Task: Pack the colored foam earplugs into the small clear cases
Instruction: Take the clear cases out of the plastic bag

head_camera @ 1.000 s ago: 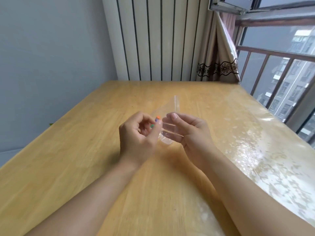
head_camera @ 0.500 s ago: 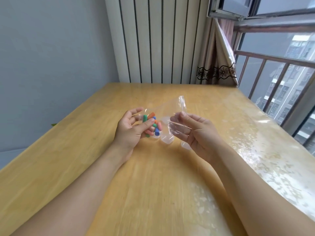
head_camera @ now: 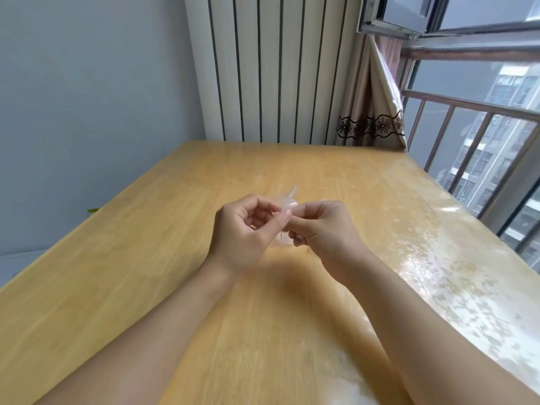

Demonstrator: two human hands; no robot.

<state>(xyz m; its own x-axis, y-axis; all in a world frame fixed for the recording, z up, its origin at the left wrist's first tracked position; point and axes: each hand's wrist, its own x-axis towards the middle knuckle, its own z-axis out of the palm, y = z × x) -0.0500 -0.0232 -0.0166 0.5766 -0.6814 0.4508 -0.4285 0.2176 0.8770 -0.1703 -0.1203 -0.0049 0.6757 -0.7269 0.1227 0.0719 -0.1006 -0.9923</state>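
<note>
Now you are pinching a small clear plastic case [head_camera: 285,203] at frame centre between left hand [head_camera: 244,232] and right hand [head_camera: 323,229]; likely closing it. Next, seat it firmly.

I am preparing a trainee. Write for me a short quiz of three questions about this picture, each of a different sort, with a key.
1. True or false: the left hand and the right hand meet above the wooden table.
2. The clear plastic is: A) flat on the table, B) between the two hands, C) by the curtain.
3. Fill in: any earplugs are ____ from view.

Key: 1 true; 2 B; 3 hidden.
</note>
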